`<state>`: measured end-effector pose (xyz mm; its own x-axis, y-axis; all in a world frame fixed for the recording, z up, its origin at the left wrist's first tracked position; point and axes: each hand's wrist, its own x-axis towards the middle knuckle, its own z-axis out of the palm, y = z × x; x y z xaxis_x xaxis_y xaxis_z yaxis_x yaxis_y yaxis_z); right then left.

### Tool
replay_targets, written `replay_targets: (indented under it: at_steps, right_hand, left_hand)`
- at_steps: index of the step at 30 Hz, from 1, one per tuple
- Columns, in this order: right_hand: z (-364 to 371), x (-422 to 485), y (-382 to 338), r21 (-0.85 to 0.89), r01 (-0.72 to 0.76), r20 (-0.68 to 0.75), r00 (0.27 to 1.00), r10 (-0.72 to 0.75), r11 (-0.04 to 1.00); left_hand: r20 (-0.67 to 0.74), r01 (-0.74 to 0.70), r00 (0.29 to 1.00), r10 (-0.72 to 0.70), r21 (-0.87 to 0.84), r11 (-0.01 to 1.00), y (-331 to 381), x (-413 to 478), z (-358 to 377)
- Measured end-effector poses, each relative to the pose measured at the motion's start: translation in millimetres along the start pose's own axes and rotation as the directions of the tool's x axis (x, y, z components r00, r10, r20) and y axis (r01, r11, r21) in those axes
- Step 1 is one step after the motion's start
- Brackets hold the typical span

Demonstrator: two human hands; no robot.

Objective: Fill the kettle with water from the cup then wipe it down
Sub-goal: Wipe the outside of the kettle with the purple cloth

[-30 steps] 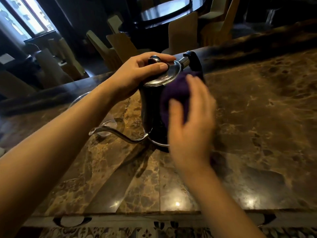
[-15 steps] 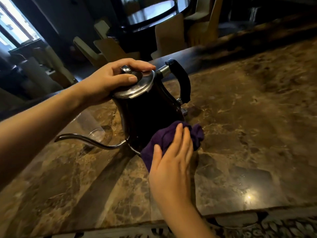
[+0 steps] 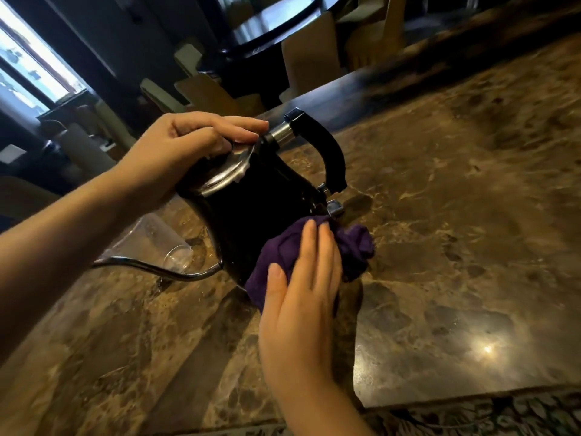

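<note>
- Right hand (image 3: pixel 301 287), lower centre of frame: fingers flat and extended, palm pressing a purple cloth (image 3: pixel 283 250) onto the lower side of the kettle; not curled round it.
- Purple cloth bunched, one end spilling right of the hand, touching the marble counter (image 3: pixel 440 247).
- Black kettle (image 3: pixel 251 215), centre frame, on the counter, tilted; thin metal spout (image 3: pixel 151 267) runs left, black handle (image 3: pixel 330 158) to the right.
- Left hand (image 3: pixel 185 149), centre-left: fingers curled down over the steel lid (image 3: pixel 226 171), holding it.
- Clear plastic cup (image 3: pixel 151 240) left of the kettle, behind the spout, lying on its side.
- Upper frame: chairs (image 3: pixel 308 61) and dark table, blurry; bright window (image 3: pixel 28 64) upper left.
</note>
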<state>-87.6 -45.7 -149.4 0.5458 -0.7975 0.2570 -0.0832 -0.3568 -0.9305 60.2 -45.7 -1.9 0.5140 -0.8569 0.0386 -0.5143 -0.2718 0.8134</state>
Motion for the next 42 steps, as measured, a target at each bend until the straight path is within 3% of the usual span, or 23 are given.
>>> replay_targets:
  at_steps: [4, 8, 12, 18, 23, 28, 32, 38, 42]
  right_hand:
    - [7.1, 17.0, -30.1, -0.078, 0.188, -0.05, 0.98, -0.192, 0.979]
    - [-3.3, 44.0, -44.7, 0.022, 0.192, -0.03, 0.981, -0.191, 0.981]
    - [-20.2, 54.5, -25.3, 0.087, 0.11, 0.131, 0.984, -0.121, 0.99]
    - [-37.3, 53.2, 18.4, -0.071, -0.149, 0.286, 0.944, 0.163, 0.986]
    - [-43.8, 50.8, 15.4, -0.292, -0.072, 0.385, 0.904, 0.186, 0.954]
    - [-42.4, 18.5, 16.3, -0.416, 0.071, 0.213, 0.977, 0.021, 0.907]
    - [-46.7, -6.4, 18.7, -0.387, 0.236, 0.391, 0.917, -0.074, 0.891]
    - [-70.1, 4.5, 28.1, -0.303, 0.112, 0.153, 0.986, -0.068, 0.946]
    - [-80.8, 40.8, 35.6, -0.27, 0.097, 0.04, 0.995, -0.09, 0.958]
  left_hand:
    - [-0.06, -0.015, 0.998, 0.015, -0.01, 1.0, -1.6, -1.3, 5.6]
    - [-0.07, -0.025, 0.997, 0.023, -0.022, 0.999, -0.7, -1.8, 7.3]
    - [-0.08, -0.036, 0.996, 0.034, -0.028, 0.999, -1.9, 0.7, 8.0]
    - [-0.019, -0.088, 0.996, 0.087, -0.03, 0.996, -6.4, 10.0, 0.5]
    - [0.035, -0.11, 0.993, 0.111, -0.038, 0.993, -8.6, 15.5, -5.7]
    - [0.079, -0.134, 0.987, 0.138, -0.054, 0.99, -10.0, 17.7, -7.0]
    - [0.065, -0.133, 0.988, 0.138, -0.072, 0.988, -10.8, 22.1, -5.4]
    - [0.089, -0.145, 0.984, 0.152, -0.08, 0.986, -8.2, 29.6, -0.3]
    - [0.093, -0.148, 0.983, 0.155, -0.082, 0.986, -10.0, 32.3, -3.3]
